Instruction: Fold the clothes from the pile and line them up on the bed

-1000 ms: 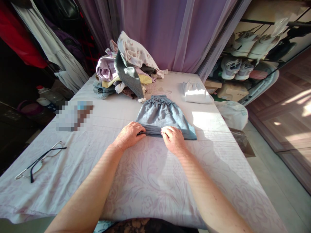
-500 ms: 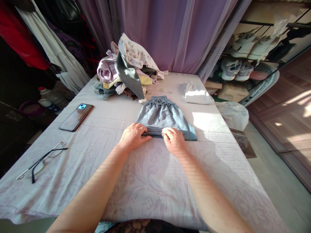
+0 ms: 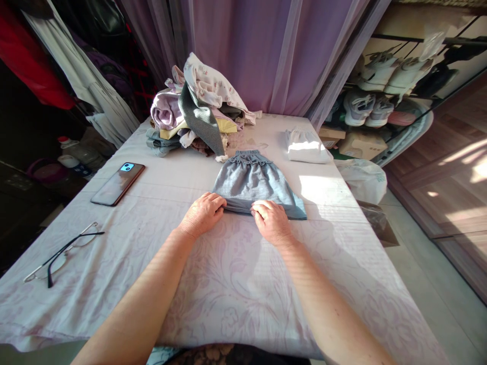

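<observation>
A small blue-grey skirt (image 3: 253, 180) with a gathered waistband and ruffle lies flat on the table, waist pointing away from me. Its near hem is turned up in a narrow fold. My left hand (image 3: 202, 214) pinches the left corner of that hem, thumb tucked under the fingers. At the middle of the hem, my right hand (image 3: 272, 220) has its fingers curled over the folded edge. The fingertips of both hands are partly hidden. A folded white garment (image 3: 306, 147) lies beyond the skirt to the right.
A heap of clothes (image 3: 200, 111) stands at the back left of the cloth-covered table (image 3: 224, 284). On the left lie a phone (image 3: 117, 184) and eyeglasses (image 3: 63, 253). A purple curtain (image 3: 243, 56) hangs behind. Shoes (image 3: 367, 109) sit on a rack at right.
My left hand has slid slightly left to the hem's corner, and its thumb has drawn in against the fingers. My right hand keeps its place on the hem.
</observation>
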